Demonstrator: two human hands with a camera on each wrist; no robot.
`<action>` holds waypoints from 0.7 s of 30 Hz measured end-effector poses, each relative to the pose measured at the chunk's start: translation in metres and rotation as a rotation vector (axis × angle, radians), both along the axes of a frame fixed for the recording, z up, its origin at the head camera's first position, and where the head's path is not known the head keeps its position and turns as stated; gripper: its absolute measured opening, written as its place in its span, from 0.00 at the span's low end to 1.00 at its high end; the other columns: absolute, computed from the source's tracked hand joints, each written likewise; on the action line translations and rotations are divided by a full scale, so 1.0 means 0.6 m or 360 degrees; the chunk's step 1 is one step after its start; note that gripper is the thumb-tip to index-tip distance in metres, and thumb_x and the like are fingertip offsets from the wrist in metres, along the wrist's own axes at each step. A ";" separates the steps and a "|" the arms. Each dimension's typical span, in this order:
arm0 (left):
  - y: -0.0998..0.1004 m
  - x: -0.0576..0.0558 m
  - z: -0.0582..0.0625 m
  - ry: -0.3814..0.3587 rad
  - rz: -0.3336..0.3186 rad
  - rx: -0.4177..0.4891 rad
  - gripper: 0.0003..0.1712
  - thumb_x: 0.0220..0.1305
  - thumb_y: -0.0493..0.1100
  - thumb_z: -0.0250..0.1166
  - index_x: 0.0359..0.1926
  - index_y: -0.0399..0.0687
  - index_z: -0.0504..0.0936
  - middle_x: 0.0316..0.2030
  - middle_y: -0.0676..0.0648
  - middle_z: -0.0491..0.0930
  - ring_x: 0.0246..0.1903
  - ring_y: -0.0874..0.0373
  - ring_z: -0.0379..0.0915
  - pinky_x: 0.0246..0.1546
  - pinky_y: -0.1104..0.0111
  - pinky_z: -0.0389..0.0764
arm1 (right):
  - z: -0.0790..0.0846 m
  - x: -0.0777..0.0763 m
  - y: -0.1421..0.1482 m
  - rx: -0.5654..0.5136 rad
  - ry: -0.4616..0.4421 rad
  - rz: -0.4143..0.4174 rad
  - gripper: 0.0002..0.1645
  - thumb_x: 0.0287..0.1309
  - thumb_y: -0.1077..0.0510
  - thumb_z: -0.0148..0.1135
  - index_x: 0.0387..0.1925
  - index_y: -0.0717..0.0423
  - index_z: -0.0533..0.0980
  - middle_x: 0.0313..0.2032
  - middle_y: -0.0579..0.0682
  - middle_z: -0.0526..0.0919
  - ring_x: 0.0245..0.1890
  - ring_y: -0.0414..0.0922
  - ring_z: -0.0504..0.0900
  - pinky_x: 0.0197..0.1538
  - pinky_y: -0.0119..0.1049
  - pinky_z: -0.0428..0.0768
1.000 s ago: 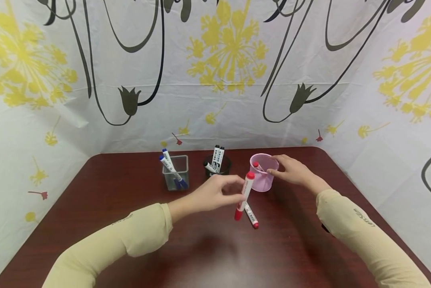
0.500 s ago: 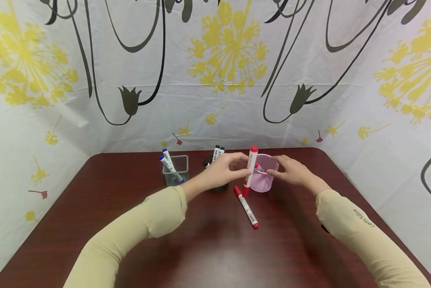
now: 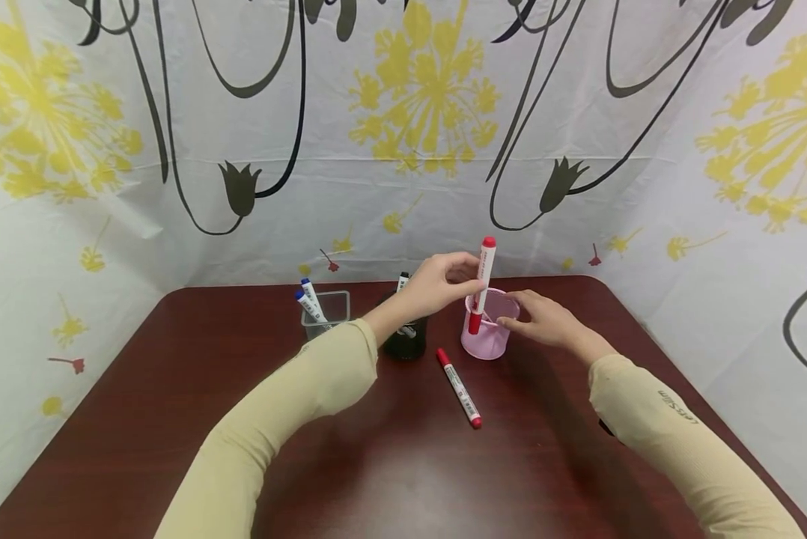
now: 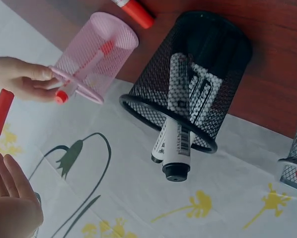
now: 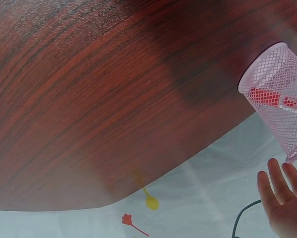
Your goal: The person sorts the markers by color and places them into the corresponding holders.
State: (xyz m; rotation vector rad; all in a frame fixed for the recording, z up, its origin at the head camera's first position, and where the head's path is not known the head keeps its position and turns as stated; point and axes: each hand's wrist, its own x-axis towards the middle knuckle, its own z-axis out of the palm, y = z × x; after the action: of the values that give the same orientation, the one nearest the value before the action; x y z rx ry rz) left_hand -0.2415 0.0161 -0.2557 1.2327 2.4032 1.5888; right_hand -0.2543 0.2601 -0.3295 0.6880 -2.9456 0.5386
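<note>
My left hand (image 3: 440,284) pinches a red-capped whiteboard marker (image 3: 486,266) between thumb and fingers, almost upright. The marker's lower red end is at the mouth of a pink mesh pen cup (image 3: 483,346); whether it is inside the rim I cannot tell. My right hand (image 3: 550,320) grips that cup's rim from the right side. Another red marker (image 4: 91,69) leans inside the pink cup, seen through the mesh in the left wrist view. A third red marker (image 3: 460,391) lies on the table in front of the cups.
A black mesh pen cup (image 3: 406,343) with black-capped markers (image 4: 177,141) stands left of the pink one, partly behind my left forearm. Farther left, a grey square mesh holder (image 3: 338,301) contains blue markers (image 3: 311,308). A patterned cloth (image 3: 376,224) hangs behind the table (image 3: 545,464).
My left hand has carried the red marker up, away from me and rightward, from above the table to the pink cup's mouth. The right hand has stayed on the cup.
</note>
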 end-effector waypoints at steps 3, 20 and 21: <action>0.009 -0.012 0.006 -0.0008 0.0026 -0.0003 0.16 0.57 0.38 0.61 0.46 0.37 0.75 0.37 0.46 0.77 0.37 0.62 0.73 0.40 0.76 0.71 | 0.001 -0.001 0.000 -0.0001 -0.0001 0.0006 0.38 0.51 0.41 0.58 0.54 0.64 0.66 0.48 0.61 0.71 0.47 0.54 0.70 0.48 0.51 0.68; 0.047 -0.063 0.007 -0.0045 0.0204 -0.0033 0.15 0.57 0.41 0.61 0.45 0.40 0.76 0.36 0.48 0.77 0.36 0.61 0.74 0.37 0.75 0.72 | 0.000 -0.001 -0.001 -0.0006 -0.0009 0.0013 0.36 0.52 0.41 0.57 0.54 0.63 0.66 0.48 0.60 0.71 0.46 0.53 0.71 0.48 0.51 0.68; 0.049 -0.065 0.005 -0.0044 0.0212 -0.0037 0.15 0.57 0.41 0.61 0.45 0.41 0.76 0.36 0.48 0.77 0.36 0.61 0.74 0.37 0.75 0.72 | 0.000 -0.001 0.000 -0.0003 -0.0009 0.0012 0.36 0.52 0.41 0.57 0.54 0.63 0.66 0.48 0.60 0.71 0.46 0.53 0.71 0.48 0.51 0.68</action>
State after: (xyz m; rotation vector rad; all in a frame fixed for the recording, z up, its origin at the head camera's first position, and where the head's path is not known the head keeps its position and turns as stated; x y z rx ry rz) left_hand -0.2806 0.0453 -0.2526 1.0602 2.5277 1.5936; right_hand -0.2549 0.2601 -0.3295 0.6990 -2.9482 0.5451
